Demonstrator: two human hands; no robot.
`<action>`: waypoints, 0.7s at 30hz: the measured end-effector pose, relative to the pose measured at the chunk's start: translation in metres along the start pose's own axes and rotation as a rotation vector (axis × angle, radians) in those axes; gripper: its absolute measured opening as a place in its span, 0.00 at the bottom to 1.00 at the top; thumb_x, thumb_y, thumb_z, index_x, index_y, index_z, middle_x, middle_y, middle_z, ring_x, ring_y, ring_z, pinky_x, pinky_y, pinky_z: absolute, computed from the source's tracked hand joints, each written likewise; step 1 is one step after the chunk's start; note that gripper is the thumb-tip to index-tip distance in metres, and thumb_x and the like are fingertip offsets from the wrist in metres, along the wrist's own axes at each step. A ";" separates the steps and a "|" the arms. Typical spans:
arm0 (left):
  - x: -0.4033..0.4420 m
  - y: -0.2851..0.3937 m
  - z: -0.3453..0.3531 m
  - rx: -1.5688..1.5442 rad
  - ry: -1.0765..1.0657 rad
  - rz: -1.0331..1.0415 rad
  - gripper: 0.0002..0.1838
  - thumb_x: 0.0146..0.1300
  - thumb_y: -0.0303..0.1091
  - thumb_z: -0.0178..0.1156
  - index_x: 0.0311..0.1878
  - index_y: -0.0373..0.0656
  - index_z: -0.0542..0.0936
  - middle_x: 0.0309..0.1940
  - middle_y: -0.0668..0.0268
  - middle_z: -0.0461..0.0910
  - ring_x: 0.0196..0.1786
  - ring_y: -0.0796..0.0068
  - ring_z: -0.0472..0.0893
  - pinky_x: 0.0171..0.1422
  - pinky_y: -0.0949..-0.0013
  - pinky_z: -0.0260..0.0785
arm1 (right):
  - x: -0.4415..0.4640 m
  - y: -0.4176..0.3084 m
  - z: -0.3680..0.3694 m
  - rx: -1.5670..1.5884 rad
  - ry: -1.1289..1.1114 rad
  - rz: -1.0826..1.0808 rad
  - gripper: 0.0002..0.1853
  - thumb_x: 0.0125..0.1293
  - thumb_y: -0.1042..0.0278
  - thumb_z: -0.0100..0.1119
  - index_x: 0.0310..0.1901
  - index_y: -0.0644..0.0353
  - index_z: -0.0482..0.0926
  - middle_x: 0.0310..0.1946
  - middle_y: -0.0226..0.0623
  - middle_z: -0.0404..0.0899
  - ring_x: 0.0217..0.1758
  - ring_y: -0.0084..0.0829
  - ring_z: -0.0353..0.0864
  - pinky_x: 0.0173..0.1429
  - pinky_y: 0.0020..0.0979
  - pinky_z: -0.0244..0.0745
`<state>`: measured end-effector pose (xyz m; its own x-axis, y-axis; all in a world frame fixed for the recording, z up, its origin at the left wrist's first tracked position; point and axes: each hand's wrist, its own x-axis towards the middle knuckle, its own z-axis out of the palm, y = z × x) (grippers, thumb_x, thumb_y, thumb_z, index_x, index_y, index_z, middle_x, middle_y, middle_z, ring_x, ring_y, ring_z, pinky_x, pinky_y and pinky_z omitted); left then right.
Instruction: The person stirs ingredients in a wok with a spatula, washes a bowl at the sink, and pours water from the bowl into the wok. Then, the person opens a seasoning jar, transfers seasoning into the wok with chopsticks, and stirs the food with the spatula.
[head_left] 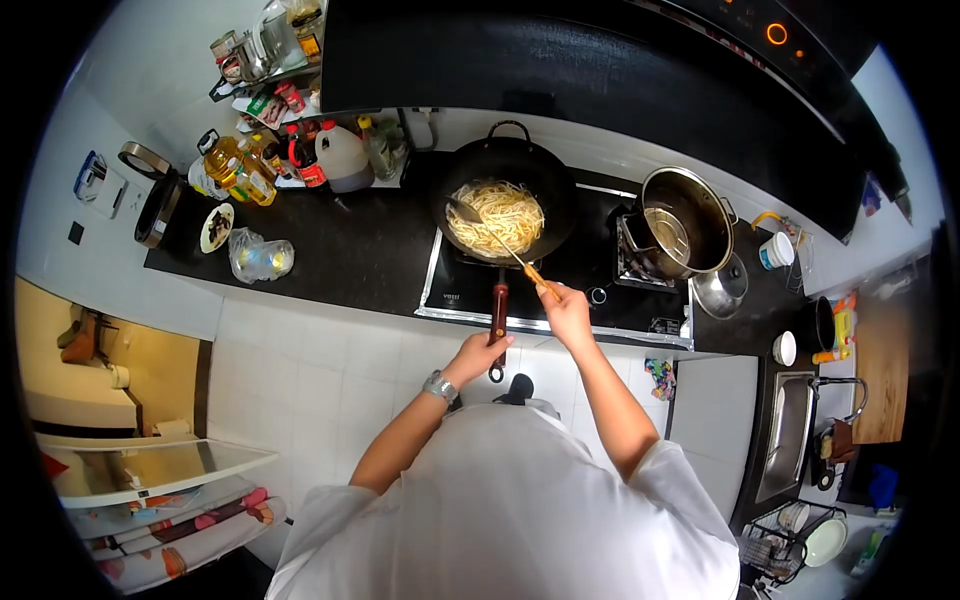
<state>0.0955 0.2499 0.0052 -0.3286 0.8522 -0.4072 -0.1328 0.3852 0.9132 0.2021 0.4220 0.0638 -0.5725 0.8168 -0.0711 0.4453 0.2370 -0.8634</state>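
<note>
A black wok [555,175] sits on the left burner of the stove, with pale noodle-like strips [515,215] heaped in its middle. My left hand [478,358] is closed round the lower end of the wok's reddish-brown handle [499,305]. With my right hand [568,315] I grip the wooden handle of a spatula [532,273]. The spatula slants up to the left, and its metal head lies on the strips at the wok's left side.
A large steel pot [712,235] stands on the right burner, beside a glass lid [722,288]. Sauce and oil bottles [343,155] line the back left. A plastic bag [258,256] and a small plate [217,228] lie on the left counter. A sink [787,437] is at right.
</note>
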 end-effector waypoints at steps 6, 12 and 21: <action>0.001 -0.002 -0.001 0.013 -0.015 -0.027 0.21 0.72 0.50 0.58 0.32 0.41 0.77 0.25 0.74 0.73 0.28 0.83 0.71 0.35 0.75 0.66 | 0.009 0.019 -0.006 -0.044 0.014 0.057 0.17 0.67 0.57 0.61 0.46 0.63 0.85 0.27 0.52 0.83 0.31 0.42 0.85 0.39 0.37 0.76; -0.003 0.001 0.000 0.010 -0.010 -0.014 0.21 0.72 0.51 0.58 0.31 0.42 0.77 0.24 0.75 0.72 0.28 0.84 0.69 0.35 0.75 0.65 | 0.018 0.005 -0.026 -0.155 0.210 0.012 0.16 0.69 0.58 0.57 0.49 0.60 0.83 0.29 0.56 0.82 0.37 0.53 0.85 0.41 0.44 0.76; 0.000 -0.005 0.000 0.054 0.013 0.015 0.22 0.72 0.51 0.57 0.29 0.42 0.76 0.24 0.75 0.72 0.28 0.83 0.69 0.34 0.74 0.65 | 0.024 -0.001 -0.015 -0.231 0.304 0.000 0.15 0.71 0.58 0.54 0.48 0.59 0.82 0.32 0.56 0.83 0.39 0.57 0.83 0.44 0.48 0.77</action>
<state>0.0960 0.2484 0.0008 -0.3426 0.8535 -0.3926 -0.0771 0.3910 0.9172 0.1982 0.4492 0.0707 -0.3571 0.9275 0.1102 0.6092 0.3207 -0.7253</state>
